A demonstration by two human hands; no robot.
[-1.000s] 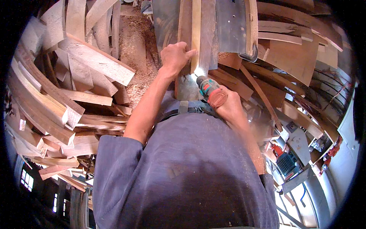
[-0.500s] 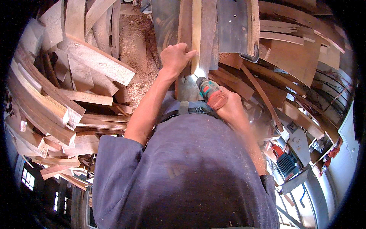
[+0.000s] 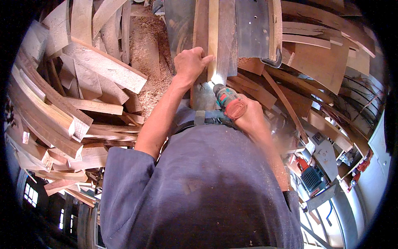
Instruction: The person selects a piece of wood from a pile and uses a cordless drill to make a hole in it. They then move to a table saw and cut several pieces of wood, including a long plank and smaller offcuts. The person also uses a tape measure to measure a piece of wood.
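My right hand (image 3: pixel 251 114) is wrapped round a cordless drill (image 3: pixel 227 99) in teal, grey and red. The drill's tip meets the near end of a pale wooden strip (image 3: pixel 213 29), where its lamp throws a bright spot. My left hand (image 3: pixel 191 64) rests on the boards with its fingers curled and its thumb lying on the strip. Under that hand runs a brown board (image 3: pixel 201 25), with a greyer board (image 3: pixel 226 37) along the strip's other side. Whether my left fingers grip the board's edge is hidden.
Offcuts (image 3: pixel 105 64) are heaped at the left, beside sawdust (image 3: pixel 149 54). A dark metal plate (image 3: pixel 253 29) and a C-shaped clamp (image 3: pixel 273 61) lie right of the boards. More planks (image 3: pixel 319 62) are stacked at the right, above a motor (image 3: pixel 311 179).
Almost nothing differs. The drill and my right hand have shifted very slightly to the left; my left hand stays in place.
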